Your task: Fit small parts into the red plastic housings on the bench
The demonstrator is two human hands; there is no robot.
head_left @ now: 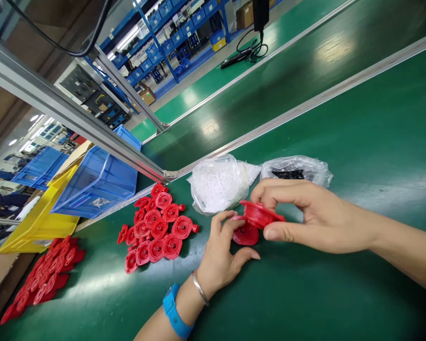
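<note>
My right hand (315,215) pinches a red round plastic part (258,214) with a stepped rim between thumb and fingers, tilted above the green table. Just below and left of it is a second red part, a disc (246,235). My left hand (223,258) has its curled fingers on that disc, with the thumb apart from it. Whether the two red parts touch cannot be made out. Behind the hands lie a clear bag of small white pieces (216,184) and a clear bag (317,170) with black pieces inside, partly hidden by my right hand.
A group of red round parts (159,228) lies left of my hands, and a second pile of red parts (46,274) farther left. Blue (99,177) and yellow bins (39,213) stand at the table's left edge. A metal frame post (74,109) rises there. A corded tool (236,58) lies beyond.
</note>
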